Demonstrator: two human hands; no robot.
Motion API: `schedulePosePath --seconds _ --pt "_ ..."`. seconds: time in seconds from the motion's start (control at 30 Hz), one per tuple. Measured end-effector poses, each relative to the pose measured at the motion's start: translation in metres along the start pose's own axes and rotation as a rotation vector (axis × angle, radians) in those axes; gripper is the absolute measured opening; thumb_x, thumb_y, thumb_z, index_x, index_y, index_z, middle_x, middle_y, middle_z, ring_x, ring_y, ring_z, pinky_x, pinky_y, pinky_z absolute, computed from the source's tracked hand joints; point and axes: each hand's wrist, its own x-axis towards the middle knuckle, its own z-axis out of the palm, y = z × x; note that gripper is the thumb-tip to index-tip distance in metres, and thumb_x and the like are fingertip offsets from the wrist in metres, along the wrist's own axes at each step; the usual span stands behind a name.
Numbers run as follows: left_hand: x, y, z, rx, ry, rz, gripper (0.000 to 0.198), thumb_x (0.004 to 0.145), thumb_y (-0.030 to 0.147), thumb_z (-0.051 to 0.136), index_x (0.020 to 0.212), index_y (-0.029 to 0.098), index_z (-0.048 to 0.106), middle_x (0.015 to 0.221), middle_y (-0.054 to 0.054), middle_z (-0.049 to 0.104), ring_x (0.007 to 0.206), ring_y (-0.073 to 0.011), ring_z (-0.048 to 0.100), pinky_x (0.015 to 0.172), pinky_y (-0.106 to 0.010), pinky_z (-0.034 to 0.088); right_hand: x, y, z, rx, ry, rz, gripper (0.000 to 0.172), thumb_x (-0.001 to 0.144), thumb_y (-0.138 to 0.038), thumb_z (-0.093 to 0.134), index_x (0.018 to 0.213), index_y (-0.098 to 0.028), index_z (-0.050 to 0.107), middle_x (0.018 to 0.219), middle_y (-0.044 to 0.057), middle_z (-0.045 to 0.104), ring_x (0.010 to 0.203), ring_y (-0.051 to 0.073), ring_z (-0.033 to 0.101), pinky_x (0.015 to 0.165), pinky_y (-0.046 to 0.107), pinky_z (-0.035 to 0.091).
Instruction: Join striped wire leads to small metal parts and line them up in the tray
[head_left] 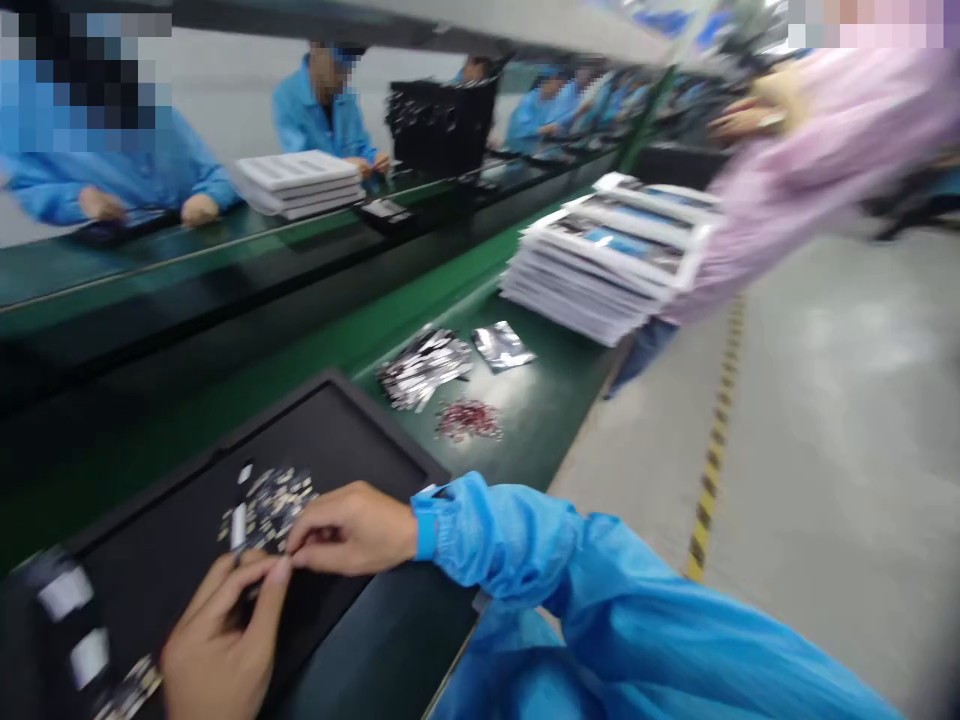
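Over a black tray [352,430], my left hand [225,630] and my right hand [352,530] meet with their fingertips pinched close together. Whatever lies between the fingers is too small to make out. Just behind the fingers is a pile of small dark and gold-coloured parts [281,500]. Beside that pile lies a narrow black piece with white labels [238,525]. More dark pieces with white patches [71,620] and some gold-coloured parts [135,690] sit left of my left hand, blurred.
Beyond the tray, silvery packets [427,365], a single silvery bag [502,346] and a heap of tiny red parts [469,420] lie on the green bench [540,420]. A tall stack of white trays [600,260] stands farther off, beside a person in a pink sleeve [810,170]. Co-workers in blue sit opposite.
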Motion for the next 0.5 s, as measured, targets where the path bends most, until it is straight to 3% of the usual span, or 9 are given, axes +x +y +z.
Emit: schedulePosePath --seconds 0.1,0.17,0.3,0.5 --pt "0.000 0.025 -0.002 -0.067 -0.042 -0.085 0.014 0.087 0.031 0.067 0.080 0.020 0.073 0.086 -0.003 0.067 0.079 -0.0159 0.065 0.074 -0.025 0.051 -0.008 -0.006 0.008 -0.030 0.150 -0.067 0.008 0.094 -0.021 0.062 0.090 -0.015 0.067 0.080 0.003 0.064 0.068 0.010 0.058 0.067 0.020 0.048" --pt "-0.001 0.032 -0.001 -0.153 -0.052 -0.156 0.015 0.089 0.029 0.065 0.080 0.019 0.073 0.082 -0.003 0.065 0.076 -0.0149 0.063 0.072 -0.026 0.050 -0.012 -0.010 0.009 -0.031 0.181 -0.085 0.012 0.096 -0.022 0.059 0.090 -0.016 0.068 0.078 0.003 0.063 0.065 0.011 0.056 0.064 0.022 0.046" --pt "-0.006 0.036 0.002 -0.333 -0.046 -0.265 0.015 0.089 0.027 0.066 0.081 0.018 0.073 0.081 -0.004 0.063 0.076 -0.0152 0.062 0.072 -0.027 0.051 -0.018 -0.014 0.008 -0.040 0.143 -0.021 0.012 0.096 -0.022 0.057 0.091 -0.018 0.068 0.077 0.003 0.061 0.064 0.012 0.054 0.061 0.024 0.043" --pt "-0.008 0.037 0.004 -0.571 -0.040 -0.461 0.016 0.085 0.022 0.068 0.099 0.016 0.074 0.093 -0.006 0.067 0.070 -0.0123 0.066 0.070 -0.025 0.057 -0.022 -0.013 0.008 0.005 0.165 0.171 0.014 0.095 -0.025 0.058 0.086 -0.018 0.066 0.077 0.003 0.062 0.061 0.011 0.053 0.054 0.024 0.042"
